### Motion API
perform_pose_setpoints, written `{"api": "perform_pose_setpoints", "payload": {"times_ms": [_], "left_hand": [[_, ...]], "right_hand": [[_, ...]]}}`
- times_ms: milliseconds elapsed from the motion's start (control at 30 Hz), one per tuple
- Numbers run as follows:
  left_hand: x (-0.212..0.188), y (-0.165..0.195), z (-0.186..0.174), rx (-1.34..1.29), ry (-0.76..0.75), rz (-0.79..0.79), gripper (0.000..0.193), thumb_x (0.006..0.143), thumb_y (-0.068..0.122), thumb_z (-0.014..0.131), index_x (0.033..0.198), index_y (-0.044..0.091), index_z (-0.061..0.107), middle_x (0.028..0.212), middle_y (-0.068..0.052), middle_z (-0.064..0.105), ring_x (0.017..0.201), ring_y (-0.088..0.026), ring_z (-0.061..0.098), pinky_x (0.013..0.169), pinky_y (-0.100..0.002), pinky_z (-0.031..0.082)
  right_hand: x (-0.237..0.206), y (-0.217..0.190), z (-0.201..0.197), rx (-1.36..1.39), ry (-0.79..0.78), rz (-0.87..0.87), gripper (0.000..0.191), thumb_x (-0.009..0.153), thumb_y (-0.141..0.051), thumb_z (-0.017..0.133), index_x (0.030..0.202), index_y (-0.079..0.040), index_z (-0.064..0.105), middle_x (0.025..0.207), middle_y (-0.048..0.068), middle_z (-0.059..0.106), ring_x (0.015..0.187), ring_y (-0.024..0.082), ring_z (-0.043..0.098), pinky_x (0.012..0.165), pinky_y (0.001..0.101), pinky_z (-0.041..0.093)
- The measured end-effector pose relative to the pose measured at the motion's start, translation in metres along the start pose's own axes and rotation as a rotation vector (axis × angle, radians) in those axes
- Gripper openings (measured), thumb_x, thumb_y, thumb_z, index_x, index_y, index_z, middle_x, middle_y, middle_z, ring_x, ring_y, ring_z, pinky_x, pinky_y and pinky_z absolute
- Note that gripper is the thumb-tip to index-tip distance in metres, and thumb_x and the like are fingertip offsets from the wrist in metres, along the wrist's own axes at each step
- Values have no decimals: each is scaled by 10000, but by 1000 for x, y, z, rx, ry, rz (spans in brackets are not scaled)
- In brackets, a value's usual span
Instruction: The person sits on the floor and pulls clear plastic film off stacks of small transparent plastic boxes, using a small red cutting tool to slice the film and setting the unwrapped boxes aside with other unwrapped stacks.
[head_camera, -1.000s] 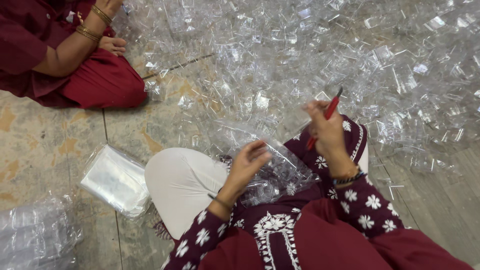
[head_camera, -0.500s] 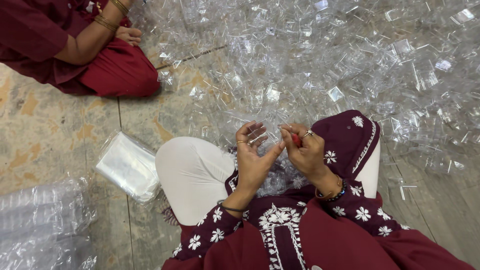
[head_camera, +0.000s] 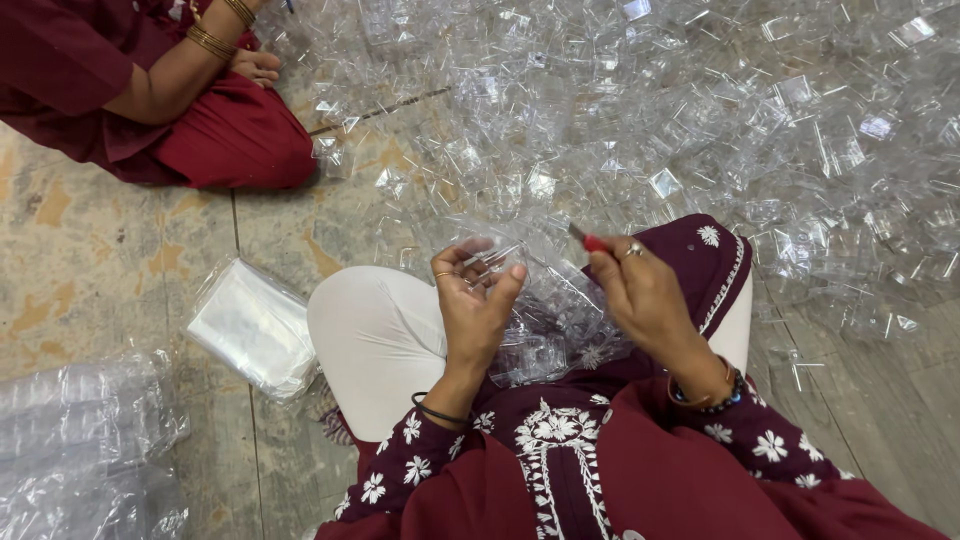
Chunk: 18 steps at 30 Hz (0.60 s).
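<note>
Up close, the left hand (head_camera: 474, 310) pinches a small clear plastic piece (head_camera: 487, 262) at its fingertips; its shape is hard to make out. Just beside, the right hand (head_camera: 645, 292) grips a red-handled tool (head_camera: 590, 241), mostly hidden.

A worn stone-tile floor (head_camera: 90, 250), mottled grey-green with rust-orange patches, fills the scene under even, soft light. Dark grout lines cross it, one running down the left half, another slanting toward the top centre. The floor's upper right half lies buried beneath a wide heap of clear moulded plastic pieces (head_camera: 700, 110) that glint white where the light catches them. Near the floor's left edge rests a flat packet of clear plastic sheets (head_camera: 250, 325); a crumpled transparent plastic bag (head_camera: 80, 450) fills the lower left corner. A second person in dark red clothing (head_camera: 150, 90) sits at the upper left corner. No walls or windows show.
</note>
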<state>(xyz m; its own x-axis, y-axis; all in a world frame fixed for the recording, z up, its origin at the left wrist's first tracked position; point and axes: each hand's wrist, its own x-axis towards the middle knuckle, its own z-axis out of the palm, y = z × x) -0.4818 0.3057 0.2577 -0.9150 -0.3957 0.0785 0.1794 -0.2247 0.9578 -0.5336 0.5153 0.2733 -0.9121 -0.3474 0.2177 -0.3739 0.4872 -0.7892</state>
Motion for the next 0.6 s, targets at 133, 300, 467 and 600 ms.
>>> {"api": "perform_pose_setpoints", "payload": {"times_ms": [133,300,467,600], "left_hand": [[-7,6,3,169,-10,94,687,853,161,827,1343,9,370,1345,-141,525,1151,-185,594,940,-305,516],[-14,13,8,270,-16,171,699,844,169,838,1354,13,386,1355,-135,528,1162,-180,577,956,-309,490],[-10,8,4,67,6,46,671,860,198,823,1326,-3,384,1312,-150,545,1107,-175,589,934,-302,515],[-5,4,-3,-7,14,-82,655,861,243,804,1295,-16,387,1240,-169,556,1035,-160,612,851,-280,565]], "right_hand": [[-10,-18,9,-144,77,-254,253,1090,-199,527,1137,30,624,932,139,670,650,236,654,554,367,513],[-3,-26,8,-407,-77,-191,450,978,-389,610,1132,33,631,1011,169,684,622,260,690,522,385,547],[1,-22,-12,-102,-100,-41,373,1083,-282,502,1258,1,672,1012,171,631,778,273,676,675,414,557],[0,-15,-14,-46,-53,-193,297,1065,-247,561,1079,28,672,1034,141,653,791,261,687,675,402,552]]}}
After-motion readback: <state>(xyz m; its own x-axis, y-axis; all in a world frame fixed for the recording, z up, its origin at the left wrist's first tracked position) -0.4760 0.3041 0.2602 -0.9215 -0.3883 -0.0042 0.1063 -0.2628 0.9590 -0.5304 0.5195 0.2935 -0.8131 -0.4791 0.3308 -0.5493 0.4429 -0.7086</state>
